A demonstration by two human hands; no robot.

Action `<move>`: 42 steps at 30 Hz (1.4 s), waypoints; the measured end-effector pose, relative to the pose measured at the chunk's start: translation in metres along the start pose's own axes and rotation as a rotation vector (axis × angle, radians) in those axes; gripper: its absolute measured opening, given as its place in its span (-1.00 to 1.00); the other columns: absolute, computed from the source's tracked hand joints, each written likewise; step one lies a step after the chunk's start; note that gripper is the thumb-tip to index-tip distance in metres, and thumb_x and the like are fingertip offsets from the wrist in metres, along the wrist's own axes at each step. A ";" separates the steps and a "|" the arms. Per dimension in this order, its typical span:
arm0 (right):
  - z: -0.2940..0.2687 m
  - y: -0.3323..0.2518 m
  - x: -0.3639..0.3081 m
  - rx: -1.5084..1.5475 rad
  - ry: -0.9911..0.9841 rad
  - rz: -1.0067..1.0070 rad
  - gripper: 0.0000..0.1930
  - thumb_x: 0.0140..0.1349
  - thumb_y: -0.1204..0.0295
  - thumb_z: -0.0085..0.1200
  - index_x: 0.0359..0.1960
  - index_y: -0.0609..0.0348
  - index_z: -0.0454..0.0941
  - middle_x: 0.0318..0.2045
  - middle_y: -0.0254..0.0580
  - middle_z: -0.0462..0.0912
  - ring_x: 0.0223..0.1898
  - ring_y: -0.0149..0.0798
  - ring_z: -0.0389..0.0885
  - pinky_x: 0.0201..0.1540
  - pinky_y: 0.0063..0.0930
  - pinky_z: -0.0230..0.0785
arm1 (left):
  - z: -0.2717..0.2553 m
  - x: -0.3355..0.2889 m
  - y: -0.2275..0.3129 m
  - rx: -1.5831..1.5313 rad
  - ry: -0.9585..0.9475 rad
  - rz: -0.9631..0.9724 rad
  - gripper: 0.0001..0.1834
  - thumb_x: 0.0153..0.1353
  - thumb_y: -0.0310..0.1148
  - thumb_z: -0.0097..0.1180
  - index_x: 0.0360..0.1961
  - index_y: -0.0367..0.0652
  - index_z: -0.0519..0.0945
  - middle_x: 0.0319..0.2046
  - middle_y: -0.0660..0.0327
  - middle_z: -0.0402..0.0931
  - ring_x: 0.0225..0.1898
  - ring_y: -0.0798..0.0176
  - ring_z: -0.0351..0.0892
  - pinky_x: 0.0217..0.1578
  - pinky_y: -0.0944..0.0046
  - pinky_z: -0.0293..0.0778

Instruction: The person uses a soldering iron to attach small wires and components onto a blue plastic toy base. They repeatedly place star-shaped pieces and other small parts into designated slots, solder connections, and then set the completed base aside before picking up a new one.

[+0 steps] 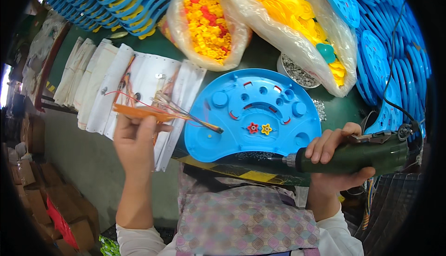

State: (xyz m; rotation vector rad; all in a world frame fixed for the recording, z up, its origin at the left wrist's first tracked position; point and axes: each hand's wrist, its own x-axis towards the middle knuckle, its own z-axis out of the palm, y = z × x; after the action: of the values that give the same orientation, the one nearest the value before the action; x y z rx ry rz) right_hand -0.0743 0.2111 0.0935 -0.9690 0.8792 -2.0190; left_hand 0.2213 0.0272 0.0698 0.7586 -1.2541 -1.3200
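Head view: a blue plastic panel (218,147) lies on the green table (265,54) directly in front of the person, its moulded recesses facing up, presumably to keep them within reach of both hands. A red gear (252,128) and a yellow gear (266,129) sit near its middle. White folded sheets (153,75) to the left appear to keep wired pieces apart; the open bag (179,47) of small yellow and red parts and the metal tub (282,68) of screws stand beyond the panel, probably for easy picking.

Left hand (134,137) pinches an orange strip (144,112) between closed thumb and fingertips, likely by its edge to leave the wires (190,115) free. The strip lies across the fingertips, left of the panel; its wires extend over the panel, though contact is unclear. Right hand (327,147) curls closed around a dark green power driver (357,158), its bit pointing left, beside the panel's near right edge.
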 end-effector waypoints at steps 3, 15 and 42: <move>-0.009 -0.001 -0.002 0.007 0.021 -0.011 0.00 0.12 -0.50 0.16 0.21 0.18 0.31 -0.44 -0.13 0.59 -0.39 -0.18 0.64 -0.18 -0.19 0.60 | 0.010 -0.018 -0.024 0.041 -0.063 -0.130 -0.83 0.41 -0.57 0.13 -0.02 -0.37 0.53 -0.11 0.03 0.65 -0.10 0.16 0.72 -0.16 0.16 0.77; -0.006 -0.002 0.004 0.003 0.081 -0.065 -0.03 0.19 -0.49 0.08 0.25 0.20 0.35 -0.49 -0.20 0.52 -0.46 -0.23 0.56 -0.30 -0.26 0.52 | 0.042 -0.021 -0.044 0.884 -0.900 0.450 -0.66 0.07 -0.52 0.35 -0.09 -0.23 0.61 -0.22 -0.01 0.64 -0.18 -0.17 0.67 -0.19 -0.01 0.58; -0.023 0.004 0.014 0.029 0.031 -0.105 0.08 0.04 -0.53 0.19 0.31 0.15 0.31 -0.39 -0.10 0.62 -0.33 -0.14 0.65 -0.13 -0.12 0.57 | 0.085 0.022 -0.026 0.728 -0.652 -0.156 -0.79 0.22 -0.50 0.39 -0.13 -0.25 0.70 -0.33 0.19 0.71 -0.46 0.41 0.67 -0.46 0.38 0.55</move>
State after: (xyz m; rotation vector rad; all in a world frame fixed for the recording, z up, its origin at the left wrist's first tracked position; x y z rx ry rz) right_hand -0.0988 0.2041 0.0837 -0.9891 0.8285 -2.1345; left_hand 0.1298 0.0225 0.0704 0.9687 -2.3074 -1.2748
